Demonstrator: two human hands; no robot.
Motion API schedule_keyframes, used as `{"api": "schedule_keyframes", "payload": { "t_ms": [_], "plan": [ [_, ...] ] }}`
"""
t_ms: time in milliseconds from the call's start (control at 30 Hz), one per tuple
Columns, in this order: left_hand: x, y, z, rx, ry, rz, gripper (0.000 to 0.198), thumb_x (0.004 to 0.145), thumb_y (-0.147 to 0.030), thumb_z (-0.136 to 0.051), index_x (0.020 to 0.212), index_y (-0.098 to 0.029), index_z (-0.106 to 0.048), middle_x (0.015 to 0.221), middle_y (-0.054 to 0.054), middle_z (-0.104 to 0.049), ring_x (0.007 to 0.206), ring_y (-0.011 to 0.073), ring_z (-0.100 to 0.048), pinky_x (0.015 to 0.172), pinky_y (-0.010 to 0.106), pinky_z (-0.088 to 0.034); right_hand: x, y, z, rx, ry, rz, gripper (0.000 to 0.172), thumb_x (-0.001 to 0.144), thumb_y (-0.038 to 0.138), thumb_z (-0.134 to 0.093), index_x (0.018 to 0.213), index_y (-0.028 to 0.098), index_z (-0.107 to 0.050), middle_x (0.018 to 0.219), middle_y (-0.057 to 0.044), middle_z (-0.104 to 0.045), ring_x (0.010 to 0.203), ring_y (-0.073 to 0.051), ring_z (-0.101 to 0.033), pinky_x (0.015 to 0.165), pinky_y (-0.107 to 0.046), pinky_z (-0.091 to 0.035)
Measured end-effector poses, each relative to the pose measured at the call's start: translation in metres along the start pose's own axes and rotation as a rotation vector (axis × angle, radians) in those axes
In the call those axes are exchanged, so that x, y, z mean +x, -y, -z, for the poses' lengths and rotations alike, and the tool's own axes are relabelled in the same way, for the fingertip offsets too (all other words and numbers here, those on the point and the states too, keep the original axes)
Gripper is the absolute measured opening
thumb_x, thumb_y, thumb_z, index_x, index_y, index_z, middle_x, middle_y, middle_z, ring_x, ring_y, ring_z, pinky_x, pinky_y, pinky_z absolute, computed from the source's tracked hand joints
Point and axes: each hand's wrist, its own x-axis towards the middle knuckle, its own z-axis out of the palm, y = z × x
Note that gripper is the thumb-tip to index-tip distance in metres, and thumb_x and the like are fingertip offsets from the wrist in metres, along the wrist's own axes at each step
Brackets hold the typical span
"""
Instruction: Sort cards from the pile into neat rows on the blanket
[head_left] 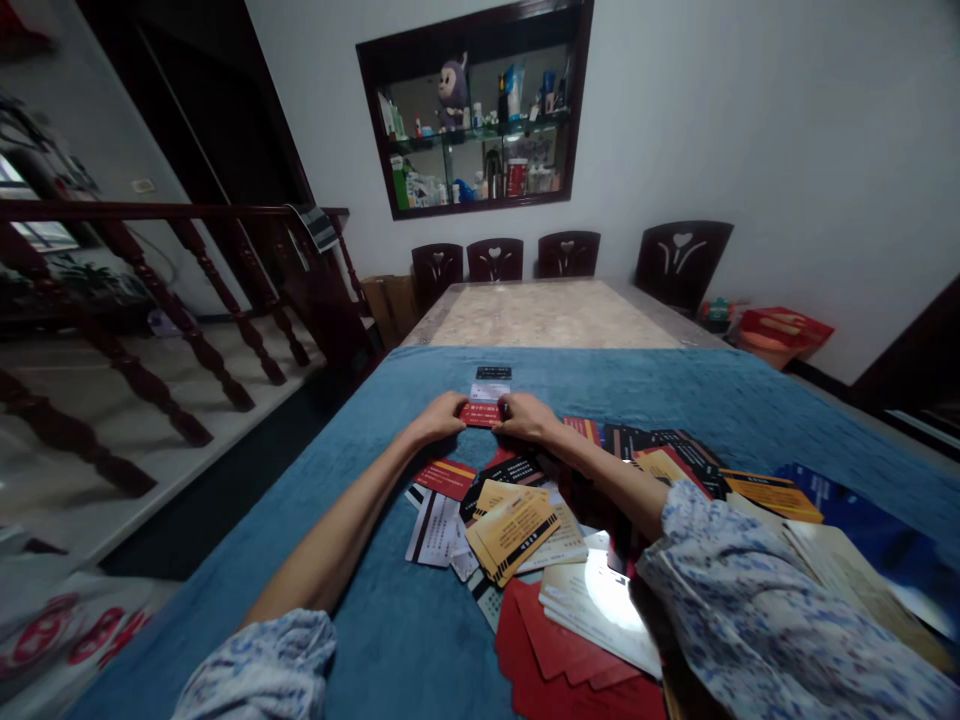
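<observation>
Both hands hold a red card (481,414) by its two short sides, low over the blue cloth. My left hand (442,415) pinches its left edge, and my right hand (526,416) grips the right edge. Just beyond it lie a white card (490,392) and a black card (494,373), lined up one behind the other. Nearer to me, a loose heap spreads under and around my right forearm. In it are yellow cards (514,528), a red and yellow card (448,478), white cards (435,530) and red envelope-like pieces (551,640).
A blue cloth (360,560) covers the near part of the long table. Dark chairs (568,254) stand along its far end, with another chair (684,262) at the right. A wooden railing (187,300) runs on the left. Blue cards or packets (847,510) lie to the right.
</observation>
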Motion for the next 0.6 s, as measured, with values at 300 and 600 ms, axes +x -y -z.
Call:
{"api": "schedule_keyframes", "payload": {
  "t_ms": [300,600],
  "plan": [
    [0.0069,0.0078,-0.0016,0.146,0.041,0.035,0.039,0.060,-0.018,-0.059,0.096,-0.010,-0.072,0.085,0.004,-0.062,0.080,0.0197,-0.056,0.073,0.027,-0.044,0.0028,-0.0046,-0.0025,0.052,0.022,0.002,0.032,0.074,0.038,-0.069,0.096,0.015,-0.072,0.095,-0.010,-0.073,0.085,-0.022,-0.065,0.064,-0.025,-0.041],
    [0.0047,0.0060,0.0018,0.101,0.014,0.012,0.031,0.057,-0.019,-0.062,0.086,-0.011,-0.073,0.083,0.005,-0.061,0.083,0.0220,-0.055,0.075,0.029,-0.045,0.0049,-0.0083,-0.0053,0.090,0.037,-0.008,0.030,0.072,0.037,-0.070,0.093,0.015,-0.073,0.091,-0.008,-0.073,0.082,-0.021,-0.065,0.063,-0.024,-0.041]
  ]
}}
